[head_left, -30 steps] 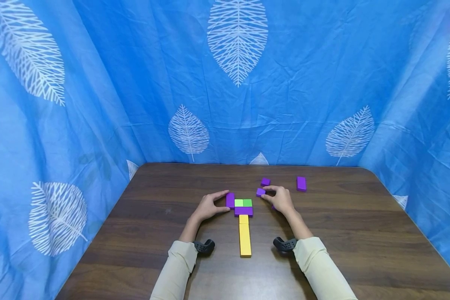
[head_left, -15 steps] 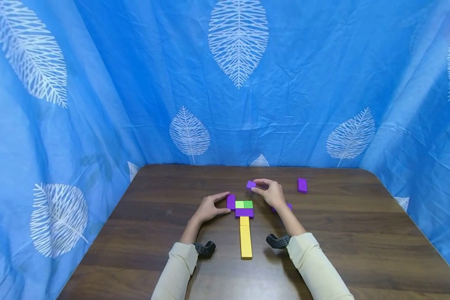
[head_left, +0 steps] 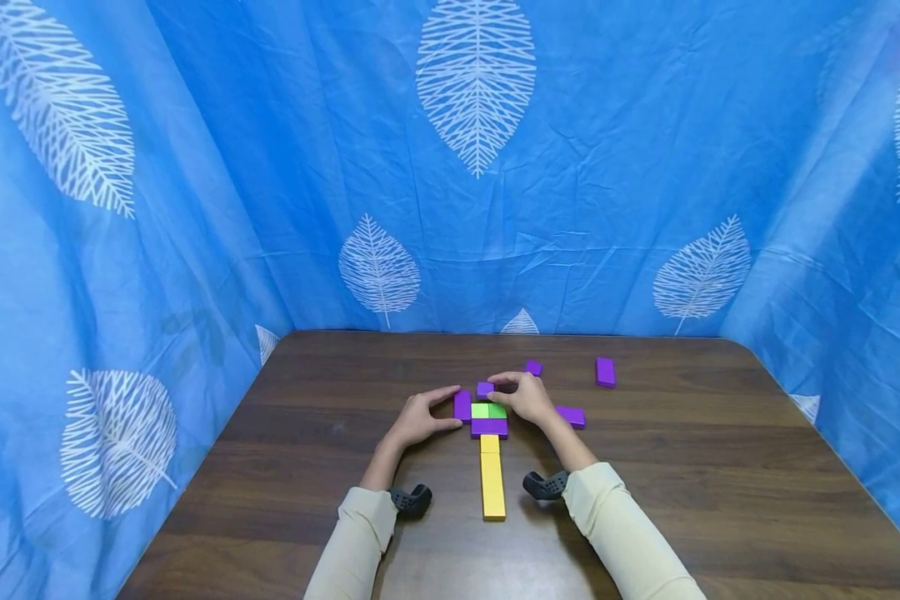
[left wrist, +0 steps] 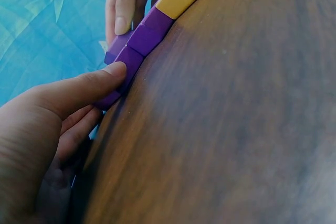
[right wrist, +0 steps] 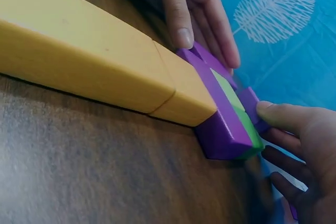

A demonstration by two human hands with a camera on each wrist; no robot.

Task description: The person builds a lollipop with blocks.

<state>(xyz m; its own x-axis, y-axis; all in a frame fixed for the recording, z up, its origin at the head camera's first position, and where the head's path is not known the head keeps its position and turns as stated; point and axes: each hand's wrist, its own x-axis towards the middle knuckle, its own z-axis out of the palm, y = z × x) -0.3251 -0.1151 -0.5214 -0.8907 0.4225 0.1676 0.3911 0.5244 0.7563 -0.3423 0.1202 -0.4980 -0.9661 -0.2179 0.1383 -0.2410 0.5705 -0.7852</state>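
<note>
My left hand [head_left: 416, 418] pinches an upright purple block [head_left: 462, 405] between thumb and fingers, at the left side of a flat block pattern. With thumb and fingertips, my right hand [head_left: 528, 397] grips a small purple cube [head_left: 484, 390] just behind two green cubes, a light one [head_left: 480, 411] and a darker one [head_left: 499, 411]. A purple block [head_left: 489, 428] lies crosswise in front of the greens. From it a short yellow block [head_left: 489, 444] and a long yellow block [right wrist: 79, 45] run toward me. In the right wrist view, the right thumb [right wrist: 270, 111] presses the purple cube.
Right of the pattern lie a small purple cube [head_left: 534, 367] behind the right hand, a purple block [head_left: 571, 417] by the right wrist and another purple block [head_left: 605, 372] farther back. A blue curtain [head_left: 450, 275] with white leaf prints hangs along the wooden table's [head_left: 667, 467] far edge.
My right hand has carried the small purple cube leftward from the loose blocks to behind the green cubes. The left hand stays at its purple block.
</note>
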